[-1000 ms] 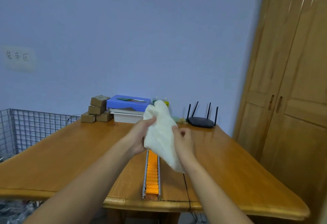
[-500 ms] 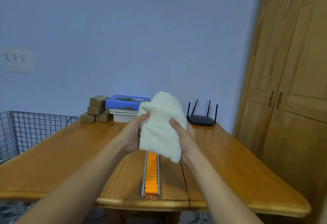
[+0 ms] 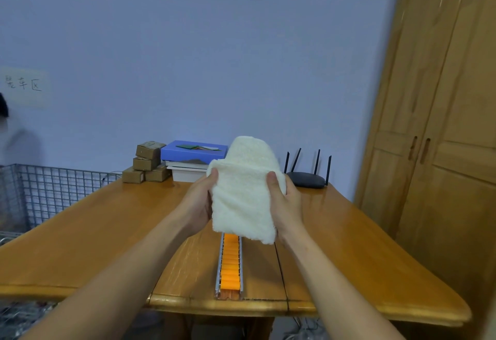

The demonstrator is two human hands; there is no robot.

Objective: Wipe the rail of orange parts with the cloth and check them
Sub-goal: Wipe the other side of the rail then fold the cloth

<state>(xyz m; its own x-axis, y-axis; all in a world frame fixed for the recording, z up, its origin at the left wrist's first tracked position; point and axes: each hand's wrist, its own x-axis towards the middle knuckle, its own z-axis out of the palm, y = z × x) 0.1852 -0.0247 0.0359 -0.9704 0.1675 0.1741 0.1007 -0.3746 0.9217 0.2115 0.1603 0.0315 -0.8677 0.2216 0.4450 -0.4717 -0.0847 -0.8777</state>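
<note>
A fluffy cream cloth (image 3: pixel 245 192) is folded into a thick pad and held up in the air over the table. My left hand (image 3: pixel 197 204) grips its left edge and my right hand (image 3: pixel 284 202) grips its right edge, thumbs on the near face. Below it a metal rail (image 3: pixel 230 267) filled with several orange parts runs away from the table's front edge. The cloth hides the rail's far end. The cloth hangs above the rail without touching it.
The wooden table (image 3: pixel 94 245) carries small cardboard boxes (image 3: pixel 146 162), a blue box on books (image 3: pixel 192 157) and a black router (image 3: pixel 306 176) at its far edge. A wire basket (image 3: pixel 40 189) stands left, a wooden wardrobe (image 3: pixel 442 138) right. A blurred person (image 3: pixel 4 114) shows at the left edge.
The loose hanging cloth has been gathered and folded into a squarer pad between both hands. My hands have spread apart to its two sides.
</note>
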